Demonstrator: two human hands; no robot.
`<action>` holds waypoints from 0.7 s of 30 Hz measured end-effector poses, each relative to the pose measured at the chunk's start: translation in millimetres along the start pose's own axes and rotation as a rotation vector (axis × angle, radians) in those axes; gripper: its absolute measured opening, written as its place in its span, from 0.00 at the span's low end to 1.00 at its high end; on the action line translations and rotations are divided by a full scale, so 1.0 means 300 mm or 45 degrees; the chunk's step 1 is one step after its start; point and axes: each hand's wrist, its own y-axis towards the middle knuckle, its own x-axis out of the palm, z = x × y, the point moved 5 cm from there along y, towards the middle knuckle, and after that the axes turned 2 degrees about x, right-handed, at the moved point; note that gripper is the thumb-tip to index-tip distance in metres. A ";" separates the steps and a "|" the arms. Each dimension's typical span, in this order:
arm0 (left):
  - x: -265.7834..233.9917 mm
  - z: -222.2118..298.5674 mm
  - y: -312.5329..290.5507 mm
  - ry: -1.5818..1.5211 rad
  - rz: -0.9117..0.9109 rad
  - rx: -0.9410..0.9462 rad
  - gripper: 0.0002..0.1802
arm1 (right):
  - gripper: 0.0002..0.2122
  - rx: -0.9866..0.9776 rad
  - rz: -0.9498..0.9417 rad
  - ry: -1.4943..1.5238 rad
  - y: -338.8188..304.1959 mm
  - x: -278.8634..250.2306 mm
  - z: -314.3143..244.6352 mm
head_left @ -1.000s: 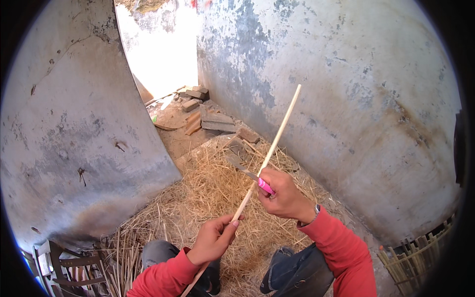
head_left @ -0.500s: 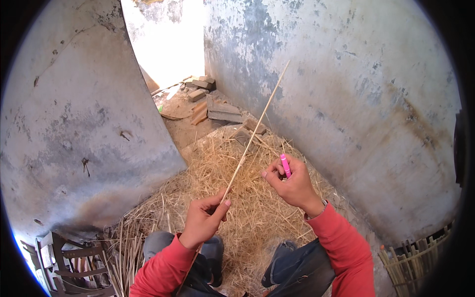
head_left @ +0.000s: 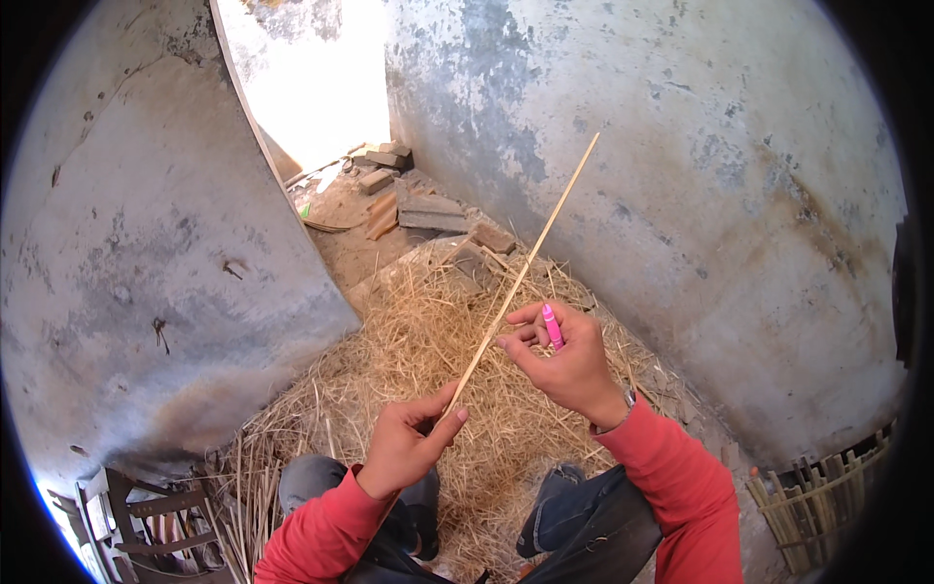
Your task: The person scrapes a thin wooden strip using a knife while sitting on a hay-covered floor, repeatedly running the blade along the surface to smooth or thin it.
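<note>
A long, thin bamboo strip [head_left: 533, 255] slants up and to the right, away from me. My left hand [head_left: 407, 440] grips its lower part between thumb and fingers. Beside the strip's middle is my right hand [head_left: 569, 358], its fingers curled and a slim pink pen-shaped tool [head_left: 553, 327] tucked in them. The tool's lower end is hidden in the hand. Thumb and index fingertip of that hand come close to the strip; whether they touch it I cannot tell.
Loose straw-like shavings [head_left: 457, 336] cover the floor around my feet. Bricks and broken blocks [head_left: 428, 214] lie by the bright opening. Weathered walls rise left and right. A dark chair [head_left: 161, 526] and long strips [head_left: 238, 506] sit at lower left, a slatted bamboo piece [head_left: 827, 506] at lower right.
The strip's far end has swung to the right and tilts more. My left hand has shifted slightly right and down. My right hand has moved a little left, closer to the strip.
</note>
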 end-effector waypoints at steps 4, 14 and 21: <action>0.005 0.013 -0.003 0.052 -0.002 0.020 0.23 | 0.08 0.004 0.050 0.019 0.001 0.000 0.021; 0.010 0.000 -0.011 0.125 -0.038 0.108 0.22 | 0.05 -0.091 0.054 -0.184 0.014 -0.012 -0.017; 0.038 0.021 -0.009 0.300 0.013 0.218 0.18 | 0.10 -0.254 0.101 -0.415 0.020 -0.003 -0.019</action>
